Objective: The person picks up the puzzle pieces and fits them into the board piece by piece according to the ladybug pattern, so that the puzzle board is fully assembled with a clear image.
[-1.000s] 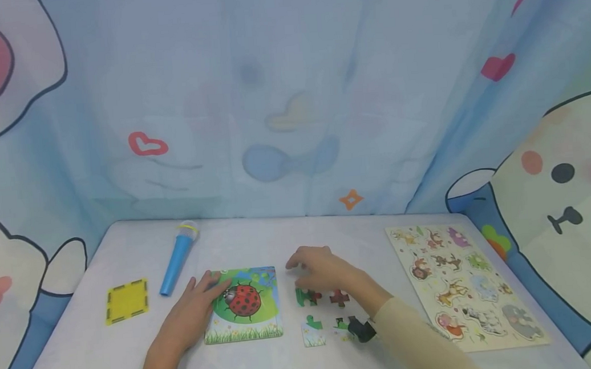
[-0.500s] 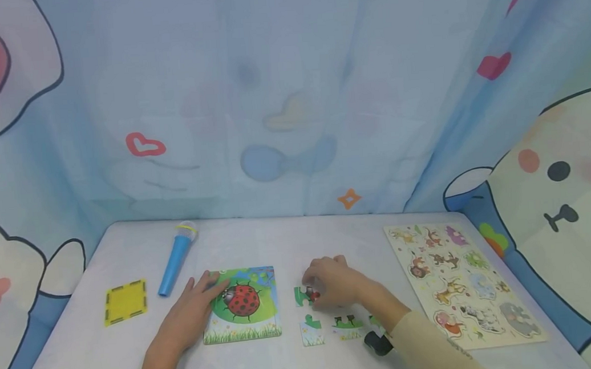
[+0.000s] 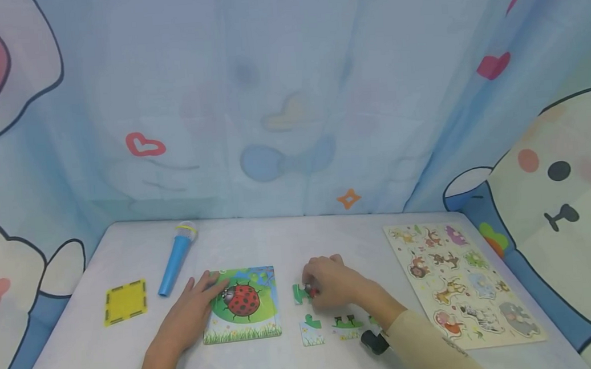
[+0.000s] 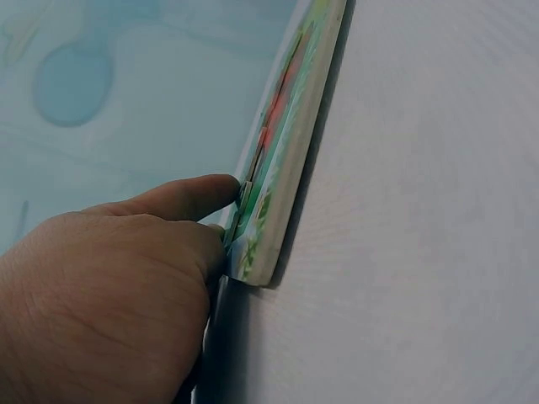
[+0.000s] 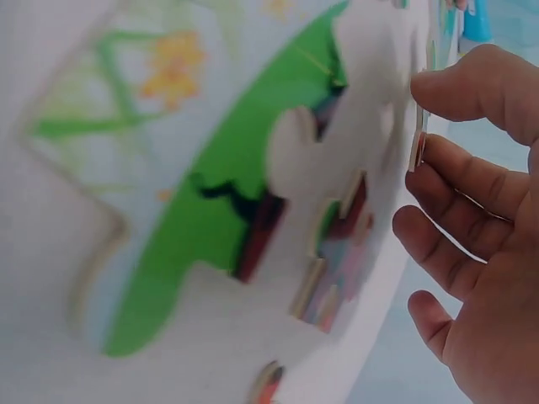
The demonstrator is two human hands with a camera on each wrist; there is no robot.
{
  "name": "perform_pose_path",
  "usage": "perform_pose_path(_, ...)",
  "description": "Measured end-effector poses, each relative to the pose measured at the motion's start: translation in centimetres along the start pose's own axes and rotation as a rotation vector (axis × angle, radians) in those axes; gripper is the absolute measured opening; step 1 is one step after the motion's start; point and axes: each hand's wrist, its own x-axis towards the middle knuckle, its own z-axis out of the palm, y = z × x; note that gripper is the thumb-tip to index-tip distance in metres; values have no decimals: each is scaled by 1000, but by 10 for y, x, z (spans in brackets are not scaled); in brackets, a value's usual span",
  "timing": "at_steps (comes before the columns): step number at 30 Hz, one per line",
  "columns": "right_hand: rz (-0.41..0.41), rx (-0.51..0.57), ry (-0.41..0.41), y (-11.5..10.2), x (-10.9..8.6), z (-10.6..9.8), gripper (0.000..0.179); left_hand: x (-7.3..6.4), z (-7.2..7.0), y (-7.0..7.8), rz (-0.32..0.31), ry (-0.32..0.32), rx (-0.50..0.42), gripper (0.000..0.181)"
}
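Pinching a jigsaw piece (image 5: 416,154) between thumb and fingers of your right hand (image 3: 332,282), right of the ladybug puzzle board (image 3: 244,302), your left hand (image 3: 195,308) resting spread on the board's left edge, loose grass pieces (image 3: 313,334) lying nearer you.

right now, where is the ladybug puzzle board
In the head view, the ladybug puzzle board lies on the table, left of centre, the left hand resting on its left side and loose puzzle pieces to its right.

Ladybug puzzle (image 3: 243,306): wood w/ smooth print; mic (image 3: 175,266): plas.; curtain (image 3: 289,93): cloth.
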Motion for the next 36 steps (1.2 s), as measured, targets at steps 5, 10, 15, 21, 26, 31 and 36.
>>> perform_pose_path(5,-14,4,19,-2,6,-5,32,-1,0,0,-5,1,-2,42)
perform_pose_path(10,-40,17,29,-10,12,-10,32,-1,1,-1,-25,-9,-15,41)
perform_pose_path(15,-86,68,47,-24,17,-12,34,-1,0,-2,-35,-15,-39,40)
perform_pose_path(21,-180,81,80,-36,28,-6,29,0,-2,-3,-48,-27,-71,40)
perform_pose_path(26,-222,82,102,-48,39,0,24,0,-2,-3,-54,-32,-77,40)
perform_pose_path(31,-247,69,119,-62,50,4,21,1,-3,-4,-48,-28,-71,39)
perform_pose_path(36,-265,53,113,-79,58,6,18,1,-2,-5,-43,-30,-62,40)
